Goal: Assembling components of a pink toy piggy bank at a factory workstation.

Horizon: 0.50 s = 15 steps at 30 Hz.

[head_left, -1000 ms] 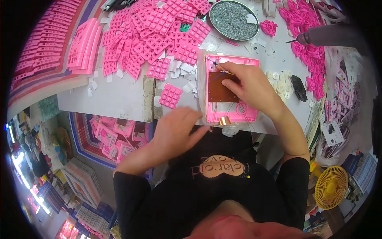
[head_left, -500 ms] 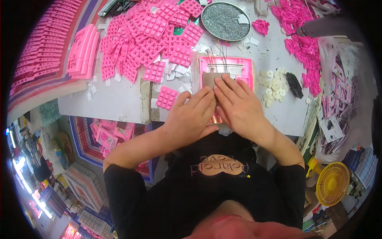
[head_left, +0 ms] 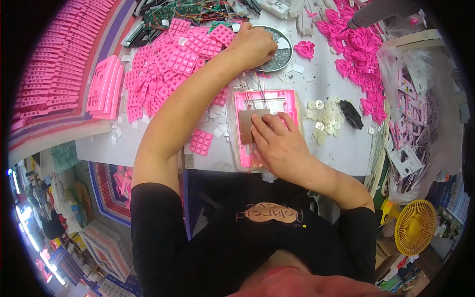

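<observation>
My left hand point(head_left: 251, 47) reaches far out to a round metal dish of small grey screws point(head_left: 281, 60). Its fingers curl down at the dish; the tips are hidden, so what they pinch does not show. Flat and outstretched, the fingers of my right hand point(head_left: 284, 146) press on a grey-brown rectangular plate point(head_left: 247, 127). That plate lies inside an open pink plastic casing point(head_left: 239, 103) on the table in front of me. Thin wires point(head_left: 263, 88) run out past the casing's far edge.
Pink button pads point(head_left: 173, 67) are heaped left of the dish, with green circuit boards point(head_left: 183, 17) behind. White discs point(head_left: 326, 116) and a black part point(head_left: 351, 115) lie right of the casing. Pink ring-shaped parts point(head_left: 358, 54) and a dark power tool point(head_left: 381, 14) are far right.
My left hand has left the plate and stretched forward to the screw dish. My right hand stays on the plate. The whole view has shifted slightly.
</observation>
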Tool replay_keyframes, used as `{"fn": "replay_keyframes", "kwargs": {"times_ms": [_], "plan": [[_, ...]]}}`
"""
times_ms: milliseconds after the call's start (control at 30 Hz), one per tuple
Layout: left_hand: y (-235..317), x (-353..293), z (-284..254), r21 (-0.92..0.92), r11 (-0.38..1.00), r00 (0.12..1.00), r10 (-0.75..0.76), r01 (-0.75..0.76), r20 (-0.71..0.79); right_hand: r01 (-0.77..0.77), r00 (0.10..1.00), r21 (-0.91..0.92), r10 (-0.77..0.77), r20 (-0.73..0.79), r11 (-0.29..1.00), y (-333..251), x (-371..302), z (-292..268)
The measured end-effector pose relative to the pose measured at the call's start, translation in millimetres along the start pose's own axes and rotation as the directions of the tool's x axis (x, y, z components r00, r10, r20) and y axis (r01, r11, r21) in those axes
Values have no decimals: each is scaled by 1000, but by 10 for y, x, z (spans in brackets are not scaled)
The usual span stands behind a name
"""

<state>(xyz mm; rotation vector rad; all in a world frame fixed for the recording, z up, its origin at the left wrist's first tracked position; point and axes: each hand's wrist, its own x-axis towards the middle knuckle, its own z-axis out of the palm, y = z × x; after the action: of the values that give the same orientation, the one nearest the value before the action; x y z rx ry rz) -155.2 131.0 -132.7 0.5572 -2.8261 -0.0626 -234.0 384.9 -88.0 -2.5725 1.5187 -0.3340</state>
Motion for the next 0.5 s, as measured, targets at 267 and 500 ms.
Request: {"fn": "replay_keyframes", "kwargs": {"times_ms": [267, 500], "plan": [[-76, 131, 23, 162, 982, 984, -70, 96, -163, 18, 1000, -59, -18, 13, 998, 5, -4, -46], [-238, 149, -32, 231, 951, 968, -160, 204, -195, -5, 997, -51, 9, 83, 999, -67, 33, -85]]}}
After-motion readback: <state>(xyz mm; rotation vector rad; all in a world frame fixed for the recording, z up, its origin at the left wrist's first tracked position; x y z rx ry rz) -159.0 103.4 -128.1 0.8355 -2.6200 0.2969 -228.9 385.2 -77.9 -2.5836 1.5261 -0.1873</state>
